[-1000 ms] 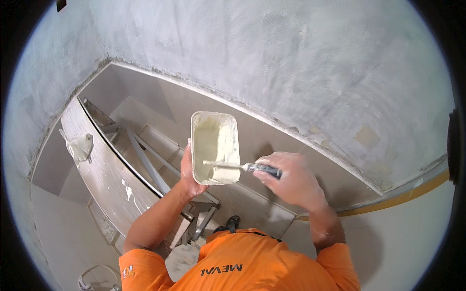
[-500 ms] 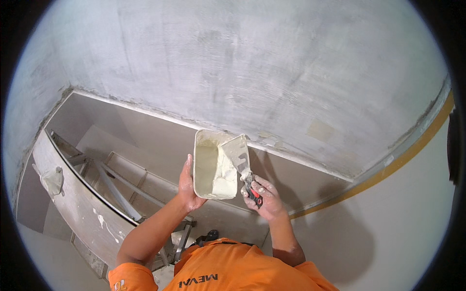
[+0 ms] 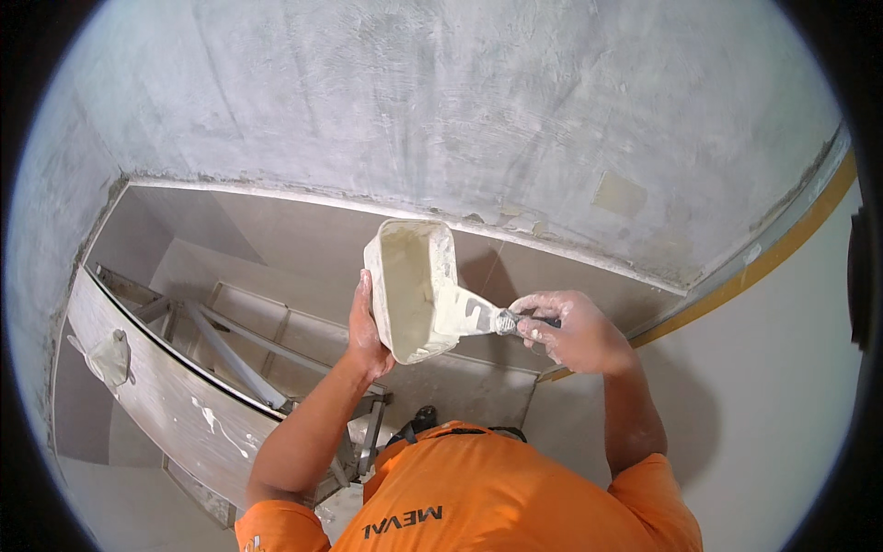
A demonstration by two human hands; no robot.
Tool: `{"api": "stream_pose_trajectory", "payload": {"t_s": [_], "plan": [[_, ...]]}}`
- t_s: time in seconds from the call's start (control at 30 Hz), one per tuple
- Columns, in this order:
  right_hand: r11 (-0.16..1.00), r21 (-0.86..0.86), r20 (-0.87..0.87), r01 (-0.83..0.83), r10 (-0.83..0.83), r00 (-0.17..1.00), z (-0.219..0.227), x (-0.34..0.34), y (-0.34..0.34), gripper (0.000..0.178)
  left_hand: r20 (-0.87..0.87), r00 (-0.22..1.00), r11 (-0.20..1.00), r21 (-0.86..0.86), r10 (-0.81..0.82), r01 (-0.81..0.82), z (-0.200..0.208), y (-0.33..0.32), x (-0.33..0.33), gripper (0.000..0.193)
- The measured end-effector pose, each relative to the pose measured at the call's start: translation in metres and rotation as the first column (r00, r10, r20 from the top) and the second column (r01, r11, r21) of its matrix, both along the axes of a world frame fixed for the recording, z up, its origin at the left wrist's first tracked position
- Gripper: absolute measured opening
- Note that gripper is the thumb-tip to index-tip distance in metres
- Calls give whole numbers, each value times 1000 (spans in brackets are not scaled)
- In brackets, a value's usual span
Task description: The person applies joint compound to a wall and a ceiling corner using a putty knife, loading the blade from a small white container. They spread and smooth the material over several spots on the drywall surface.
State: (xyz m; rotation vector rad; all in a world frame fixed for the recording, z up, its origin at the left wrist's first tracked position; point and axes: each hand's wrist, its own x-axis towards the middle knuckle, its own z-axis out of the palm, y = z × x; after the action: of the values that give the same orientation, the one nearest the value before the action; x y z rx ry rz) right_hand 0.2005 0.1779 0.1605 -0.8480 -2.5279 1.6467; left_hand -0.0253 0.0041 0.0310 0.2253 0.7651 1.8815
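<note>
My left hand (image 3: 370,329) grips a white rectangular plastic tub (image 3: 390,299) from its left side and lower corner, the tub tilted toward the right. Pale putty coats its inner walls. In my right hand (image 3: 575,331), smeared with putty, is a putty knife (image 3: 471,315), held by its dark handle with fingers closed around it. The knife's wide blade reaches left over the tub's right rim and carries a coat of putty; its far edge meets the rim and inside of the tub.
A grey plastered wall (image 3: 368,101) rises in front, with a yellowish strip (image 3: 754,267) at the right. To the left a splattered plank (image 3: 175,396) carries a putty-smeared bag-like thing (image 3: 110,357). Below it stands a metal frame (image 3: 230,354).
My right hand has moved right and up, turning the putty knife from upright to nearly level. The tub has shifted up slightly and tilted more.
</note>
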Motion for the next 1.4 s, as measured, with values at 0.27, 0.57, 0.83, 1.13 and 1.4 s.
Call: {"api": "stream_pose_trajectory", "payload": {"t_s": [0.27,0.57,0.83,1.13,1.4], "plan": [[890,-437,23,133,-137,990,-52,-6,-39,30,-10,996,996,-21,83,-83,-2,4,7,77],[848,-505,-249,162,-323,913,-84,30,-71,16,61,998,999,32,-25,23,5,-2,19,78],[948,219,-480,231,-101,872,-73,34,-79,30,144,955,965,6,-261,263,6,-8,32,83],[537,843,-63,15,71,996,-11,53,-65,35,198,935,956,45,-293,290,9,-13,28,75],[589,794,-230,150,63,971,-16,41,-49,33,189,951,970,34,-244,242,11,-18,24,72]]}}
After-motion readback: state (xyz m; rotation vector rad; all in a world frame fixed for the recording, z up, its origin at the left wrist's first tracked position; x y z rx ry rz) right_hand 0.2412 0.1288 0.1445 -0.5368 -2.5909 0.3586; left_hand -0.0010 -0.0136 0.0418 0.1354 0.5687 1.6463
